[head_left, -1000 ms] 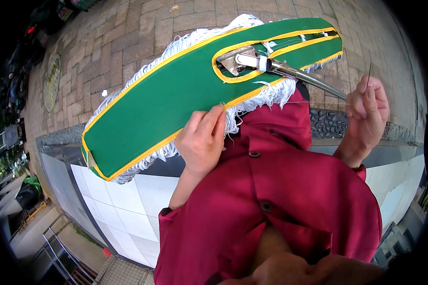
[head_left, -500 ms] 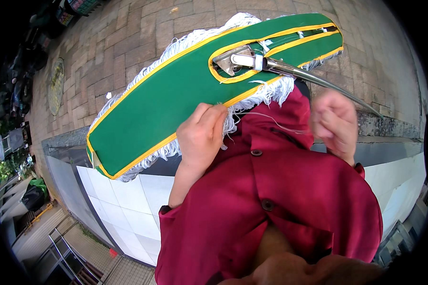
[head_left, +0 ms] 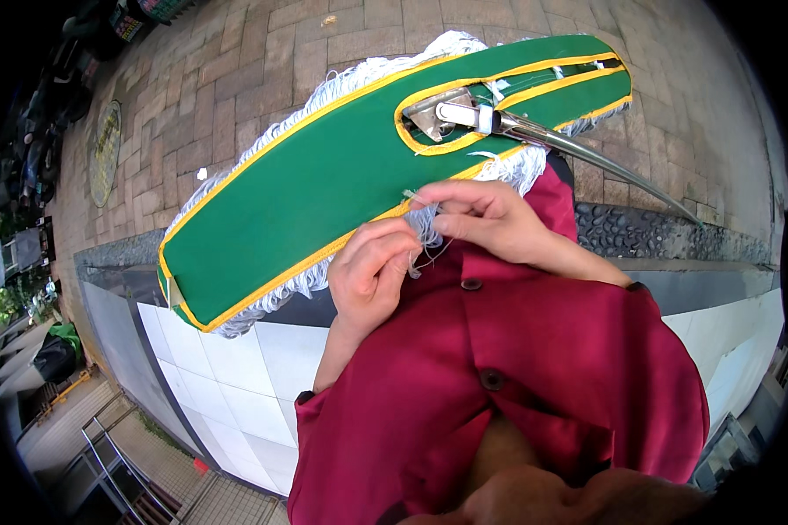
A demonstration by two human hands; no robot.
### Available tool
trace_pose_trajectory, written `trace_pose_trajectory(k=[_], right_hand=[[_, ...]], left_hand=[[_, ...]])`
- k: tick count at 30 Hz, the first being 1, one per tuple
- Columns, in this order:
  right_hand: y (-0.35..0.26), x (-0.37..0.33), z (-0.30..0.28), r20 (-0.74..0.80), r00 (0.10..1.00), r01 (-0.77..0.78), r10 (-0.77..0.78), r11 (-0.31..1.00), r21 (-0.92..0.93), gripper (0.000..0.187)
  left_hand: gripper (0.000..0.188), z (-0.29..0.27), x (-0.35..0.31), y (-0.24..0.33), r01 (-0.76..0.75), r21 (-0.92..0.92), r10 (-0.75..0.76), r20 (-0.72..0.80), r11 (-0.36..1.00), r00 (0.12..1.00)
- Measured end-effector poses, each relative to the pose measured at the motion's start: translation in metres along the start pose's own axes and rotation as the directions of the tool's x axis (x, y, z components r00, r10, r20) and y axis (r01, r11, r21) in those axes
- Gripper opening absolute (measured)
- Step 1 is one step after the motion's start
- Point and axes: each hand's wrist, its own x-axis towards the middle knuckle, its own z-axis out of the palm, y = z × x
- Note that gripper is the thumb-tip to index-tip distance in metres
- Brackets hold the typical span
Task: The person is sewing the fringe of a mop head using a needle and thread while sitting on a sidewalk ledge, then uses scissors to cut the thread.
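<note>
Green cloth (head_left: pixel 324 184) with a yellow border and a white fringe (head_left: pixel 311 280) stretches across the person's lap, running from 8 o'clock up to 1 o'clock in the view. Both hands meet at its lower edge, close to the middle of the picture. The left hand (head_left: pixel 372 276) sits at about 7 o'clock from the right hand (head_left: pixel 486 219), and the two nearly touch. The left grip is pressed together on the fringe and the yellow edge, thumb and fingers pinching a small tuft of white threads. The right grip is also pressed together, its fingertips (head_left: pixel 438 206) pinching the same edge just above the left hand; a thin sliver sticks out of that pinch toward 10 o'clock, too small to say whether it is a needle. Loose white thread (head_left: pixel 425 258) hangs between the two hands. The cloth therefore lies mostly at 10 o'clock from the hands, with only its fringed hem inside the grips. A curved metal sheath (head_left: pixel 578 149) rests in a yellow-edged opening of the cloth at 1 o'clock from the right hand, its tip pointing toward 4 o'clock. A red buttoned shirt (head_left: pixel 534 367) fills the lower half, and brick paving (head_left: pixel 263 61) lies beyond the cloth.
</note>
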Motion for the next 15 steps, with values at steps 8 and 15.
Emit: trace_pose_trajectory(k=[8, 15], right_hand=[[0.009, 0.02, 0.015, 0.125, 0.989, -0.086, 0.079, 0.995, 0.053, 0.012], [-0.001, 0.012, -0.001, 0.132, 0.977, -0.177, 0.168, 0.982, 0.059, 0.009]], left_hand=[[0.012, -0.001, -0.009, -0.009, -0.005, 0.037, 0.009, -0.116, 0.999, 0.993], [0.006, -0.003, -0.012, -0.011, 0.049, -0.081, -0.056, -0.095, 0.996, 0.994]])
